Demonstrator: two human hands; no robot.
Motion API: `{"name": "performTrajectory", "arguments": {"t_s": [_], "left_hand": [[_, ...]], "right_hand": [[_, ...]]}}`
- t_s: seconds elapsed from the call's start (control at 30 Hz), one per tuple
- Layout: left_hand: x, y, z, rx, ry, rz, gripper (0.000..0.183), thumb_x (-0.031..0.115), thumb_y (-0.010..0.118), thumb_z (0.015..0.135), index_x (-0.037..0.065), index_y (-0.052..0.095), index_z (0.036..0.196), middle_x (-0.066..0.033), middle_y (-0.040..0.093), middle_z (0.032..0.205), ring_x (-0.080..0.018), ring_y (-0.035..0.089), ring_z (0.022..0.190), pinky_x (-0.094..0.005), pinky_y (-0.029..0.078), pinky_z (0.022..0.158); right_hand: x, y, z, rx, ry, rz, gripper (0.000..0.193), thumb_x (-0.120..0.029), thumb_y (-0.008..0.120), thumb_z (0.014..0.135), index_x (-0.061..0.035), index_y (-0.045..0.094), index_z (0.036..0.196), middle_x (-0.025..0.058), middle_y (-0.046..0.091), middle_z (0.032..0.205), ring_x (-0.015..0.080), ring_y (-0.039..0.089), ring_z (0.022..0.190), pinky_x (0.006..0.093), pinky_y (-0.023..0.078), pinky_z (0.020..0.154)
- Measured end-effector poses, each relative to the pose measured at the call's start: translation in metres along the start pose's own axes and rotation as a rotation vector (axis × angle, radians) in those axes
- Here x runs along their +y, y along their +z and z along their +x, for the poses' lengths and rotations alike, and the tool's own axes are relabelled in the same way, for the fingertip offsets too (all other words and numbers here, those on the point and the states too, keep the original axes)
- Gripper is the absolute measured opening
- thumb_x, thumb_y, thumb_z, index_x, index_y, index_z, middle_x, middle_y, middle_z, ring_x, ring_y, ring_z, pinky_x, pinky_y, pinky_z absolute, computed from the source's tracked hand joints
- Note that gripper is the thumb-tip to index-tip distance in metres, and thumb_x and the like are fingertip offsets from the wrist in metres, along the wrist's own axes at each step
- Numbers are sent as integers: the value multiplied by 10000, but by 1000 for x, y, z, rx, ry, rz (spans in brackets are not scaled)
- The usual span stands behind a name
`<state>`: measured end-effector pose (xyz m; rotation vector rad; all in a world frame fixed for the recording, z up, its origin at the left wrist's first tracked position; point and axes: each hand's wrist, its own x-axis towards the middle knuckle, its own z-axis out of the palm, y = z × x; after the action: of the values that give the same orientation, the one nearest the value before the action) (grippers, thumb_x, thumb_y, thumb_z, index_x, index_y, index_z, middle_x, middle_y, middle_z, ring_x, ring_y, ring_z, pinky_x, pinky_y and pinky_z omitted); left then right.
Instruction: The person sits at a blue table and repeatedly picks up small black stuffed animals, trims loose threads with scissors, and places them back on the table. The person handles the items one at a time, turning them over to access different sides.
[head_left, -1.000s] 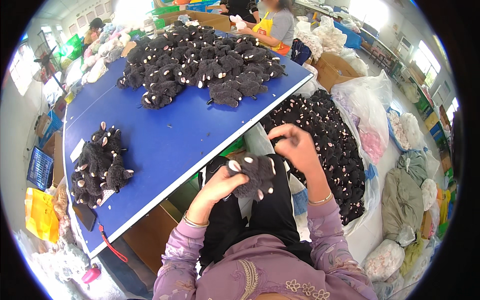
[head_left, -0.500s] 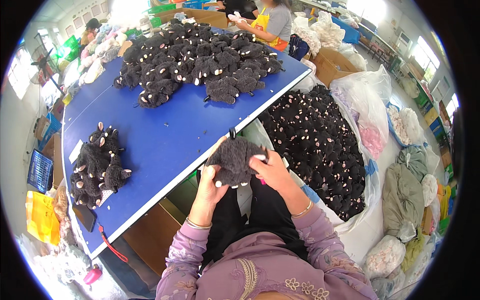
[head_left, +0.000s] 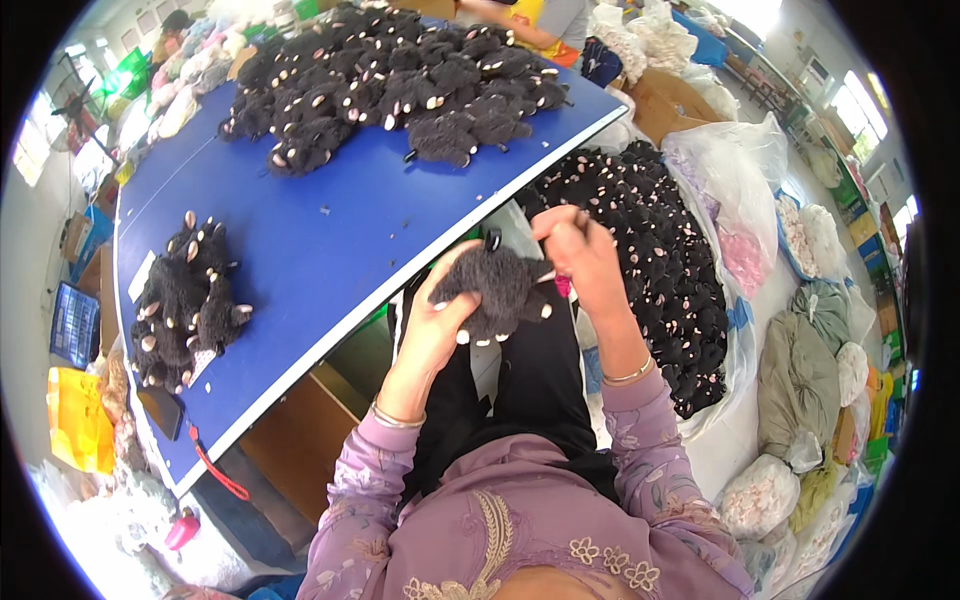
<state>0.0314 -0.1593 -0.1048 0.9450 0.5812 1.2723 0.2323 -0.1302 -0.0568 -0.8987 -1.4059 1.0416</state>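
My left hand [head_left: 437,325] grips a black plush animal [head_left: 492,290] above my lap, thumb across its fur. The plush toy has a dark loop on top and small pale paws along its lower edge. To its right, my right hand [head_left: 580,262] is raised with curled fingers, slightly apart from the fur. A small magenta thing [head_left: 563,286] pokes out below those fingers; its kind cannot be made out. On the blue table [head_left: 330,240], a small pile of black plush toys [head_left: 190,300] lies at the left and a large heap [head_left: 390,90] at the far side.
Right of my knees, a big open bag holds many black plush pieces [head_left: 650,260]. A dark phone-like object [head_left: 160,412] with a red strap [head_left: 217,465] lies at the table's near left corner. Clear plastic bags [head_left: 735,190] and a cardboard box [head_left: 675,105] stand at the right. Another person [head_left: 545,25] works beyond the table.
My right hand has left the plush toy and moved up and right, fingers curled. The left hand keeps its hold, the toy shifted slightly right and up. The whole view has tilted a little.
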Motion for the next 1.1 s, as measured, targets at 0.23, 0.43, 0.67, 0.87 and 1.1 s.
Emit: {"name": "performTrajectory", "arguments": {"t_s": [0.23,0.43,0.67,0.87,1.1], "left_hand": [[-5,-2,-9,-19,-48,137,459,-63,560,800,14,531,1251,-49,599,1118,-122,575,1018,-281,455,905],[-15,-7,-16,1,-143,31,450,45,626,867,-19,481,1288,-71,634,1043,-121,617,924,-274,505,842],[-33,-9,-35,-249,-268,62,308,126,601,907,-15,565,1179,-26,641,1019,-106,596,909,-280,487,825],[-24,-11,-41,-321,-314,100,568,193,703,848,-7,451,1316,-49,598,1147,-147,576,1036,-314,466,918],[-31,3,-46,-219,-40,32,837,136,776,749,42,292,1426,-62,469,1316,-186,446,1231,-341,385,1022]], "right_hand": [[-13,22,1,-257,75,-254,211,-200,677,863,-9,600,817,-21,522,683,39,461,656,227,399,583],[-14,22,-10,-144,101,-338,287,-201,666,870,11,521,740,-25,439,621,52,369,610,259,349,522],[5,22,-17,-34,25,-331,316,-163,637,875,-15,437,680,-30,372,597,51,332,589,268,312,493],[22,21,-16,-9,90,-248,327,-179,635,886,-39,431,671,-55,374,609,43,329,595,253,308,498],[27,26,-15,219,150,-3,285,-197,633,893,-95,491,668,-96,405,617,14,349,576,236,289,502]]}}
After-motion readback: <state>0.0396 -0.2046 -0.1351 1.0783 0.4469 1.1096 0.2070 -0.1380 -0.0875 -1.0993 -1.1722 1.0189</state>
